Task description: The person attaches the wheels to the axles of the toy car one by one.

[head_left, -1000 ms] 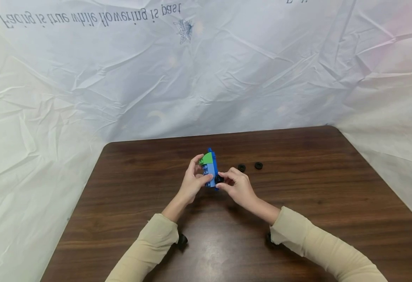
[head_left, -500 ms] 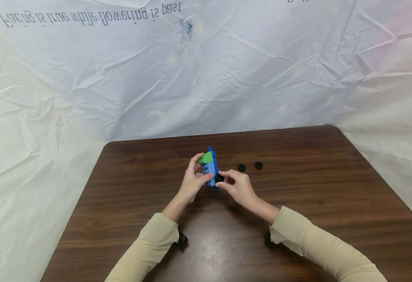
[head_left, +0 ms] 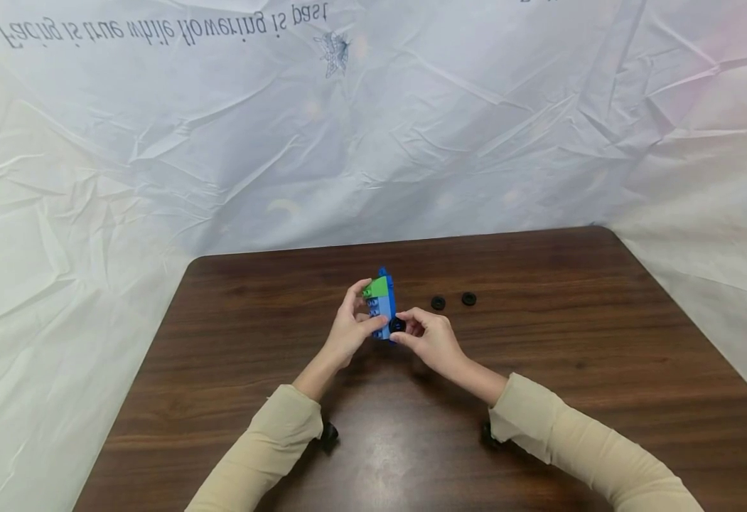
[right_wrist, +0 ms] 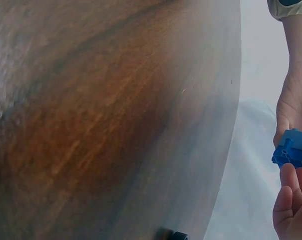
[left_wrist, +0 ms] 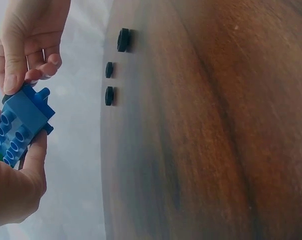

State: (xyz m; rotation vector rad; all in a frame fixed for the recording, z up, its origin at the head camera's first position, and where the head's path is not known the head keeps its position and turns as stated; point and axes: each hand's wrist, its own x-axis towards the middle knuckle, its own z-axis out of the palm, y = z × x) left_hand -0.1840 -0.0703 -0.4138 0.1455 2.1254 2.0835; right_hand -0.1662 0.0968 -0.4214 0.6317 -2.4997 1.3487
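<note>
My left hand [head_left: 347, 328] grips a toy car body [head_left: 382, 306] built of bricks, with a blue base, light blue studded bricks and a green curved brick [head_left: 379, 287]. It is tilted on its side above the table. My right hand [head_left: 433, 341] pinches a black wheel [head_left: 398, 325] between thumb and fingers, against the blue base near its lower end. In the left wrist view, studs and a blue axle peg [left_wrist: 43, 93] show on the body, and the wheel is mostly hidden behind the thumb. The right wrist view catches the blue body [right_wrist: 293, 145] at its right edge.
On the brown wooden table [head_left: 578, 341], two black wheels [head_left: 438, 303] [head_left: 469, 299] lie behind my right hand; the left wrist view shows another wheel [left_wrist: 123, 40] beside them. A wrinkled white cloth [head_left: 373, 142] hangs around the table's back and sides.
The car body has tilted slightly, its top end leaning a little right. The wheel's face shows more clearly against the base. Both hands keep their holds.
</note>
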